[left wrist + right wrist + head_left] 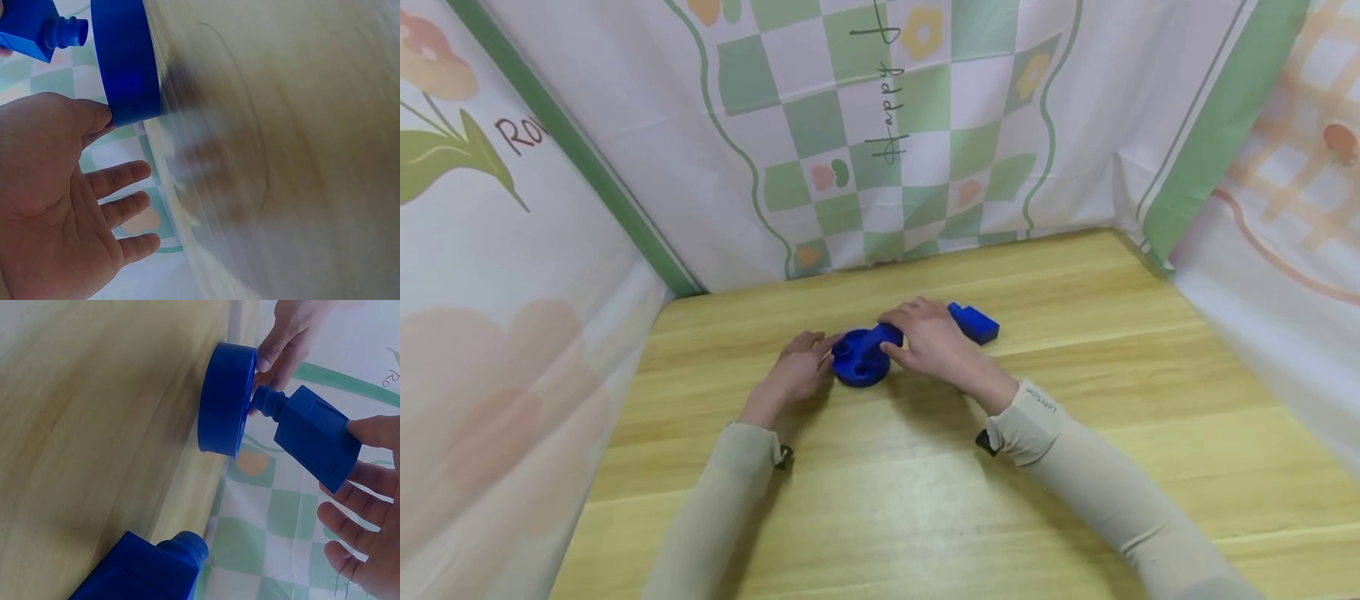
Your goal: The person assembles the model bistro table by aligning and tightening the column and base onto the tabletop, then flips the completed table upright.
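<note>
A round blue base (pixel 861 375) with raised round sockets lies flat on the wooden table. My left hand (pixel 795 367) touches its left rim with thumb and forefinger, the other fingers extended, as the left wrist view shows. Between the thumb and fingers of my right hand (pixel 936 342) is a blue block with a threaded neck (pixel 319 434), held tilted above the base. The neck points down toward the base; whether it touches cannot be told. A second blue necked block (pixel 975 323) lies on the table beyond my right hand.
The wooden table (pixel 925 500) has a patterned cloth (pixel 910 108) hanging behind its back edge. More cloth hangs at the left and right sides.
</note>
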Demonstrator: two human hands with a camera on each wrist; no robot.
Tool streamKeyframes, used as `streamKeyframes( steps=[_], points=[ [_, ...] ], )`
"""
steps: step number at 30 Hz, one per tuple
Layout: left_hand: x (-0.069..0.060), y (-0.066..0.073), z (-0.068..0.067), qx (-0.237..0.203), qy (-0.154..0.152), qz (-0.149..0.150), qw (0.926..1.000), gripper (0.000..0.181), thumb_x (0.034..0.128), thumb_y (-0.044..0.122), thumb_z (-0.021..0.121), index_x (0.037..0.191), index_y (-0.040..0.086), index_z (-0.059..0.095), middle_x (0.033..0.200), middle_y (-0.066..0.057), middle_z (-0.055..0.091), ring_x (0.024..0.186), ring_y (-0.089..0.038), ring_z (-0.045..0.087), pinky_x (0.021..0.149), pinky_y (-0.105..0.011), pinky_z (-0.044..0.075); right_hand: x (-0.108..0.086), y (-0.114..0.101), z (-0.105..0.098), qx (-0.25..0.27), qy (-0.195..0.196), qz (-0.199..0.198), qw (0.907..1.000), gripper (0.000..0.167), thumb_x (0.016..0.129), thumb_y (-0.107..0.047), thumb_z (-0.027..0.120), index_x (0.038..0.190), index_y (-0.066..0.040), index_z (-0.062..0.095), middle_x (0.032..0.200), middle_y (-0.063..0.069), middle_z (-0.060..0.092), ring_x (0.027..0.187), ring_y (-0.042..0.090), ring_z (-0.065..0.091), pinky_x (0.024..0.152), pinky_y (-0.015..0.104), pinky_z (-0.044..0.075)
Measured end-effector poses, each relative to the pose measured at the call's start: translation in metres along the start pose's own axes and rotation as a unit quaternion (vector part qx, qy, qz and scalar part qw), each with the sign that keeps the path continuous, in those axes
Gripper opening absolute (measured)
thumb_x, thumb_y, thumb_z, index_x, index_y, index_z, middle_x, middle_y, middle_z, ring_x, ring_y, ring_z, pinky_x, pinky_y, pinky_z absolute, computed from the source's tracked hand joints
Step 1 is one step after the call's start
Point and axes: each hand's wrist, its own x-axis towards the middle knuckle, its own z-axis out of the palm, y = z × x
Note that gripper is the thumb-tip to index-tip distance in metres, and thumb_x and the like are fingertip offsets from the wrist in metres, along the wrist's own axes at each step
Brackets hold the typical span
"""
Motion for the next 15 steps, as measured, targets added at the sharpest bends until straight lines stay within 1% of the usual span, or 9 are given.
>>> streamKeyframes(
  steps=[8,15],
  points=[
    [0.0,-0.001,0.001,0.002,0.008,0.001,1.0,0.048,0.1088,0.029,0.037,0.156,0.023,0.034,0.156,-0.021,0.039,0.149,-0.041,0.028,0.122,-0.057,0.024,0.002,-0.006,0.004,-0.009,-0.014,-0.01,0.9998,0.043,0.093,-0.04,0.068,0.129,-0.014,0.066,0.123,0.007,0.069,0.115,0.029,0.06,0.098,0.051,0.048],
    [-0.001,-0.001,0.0,-0.001,0.006,0.001,1.0,0.048,0.1087,0.03,0.037,0.156,0.024,0.034,0.155,-0.021,0.039,0.149,-0.041,0.028,0.122,-0.057,0.024,0.004,-0.012,0.009,-0.022,-0.03,-0.025,0.999,0.045,0.093,-0.041,0.069,0.13,-0.015,0.065,0.125,0.007,0.068,0.119,0.03,0.059,0.101,0.052,0.047]
  ],
)
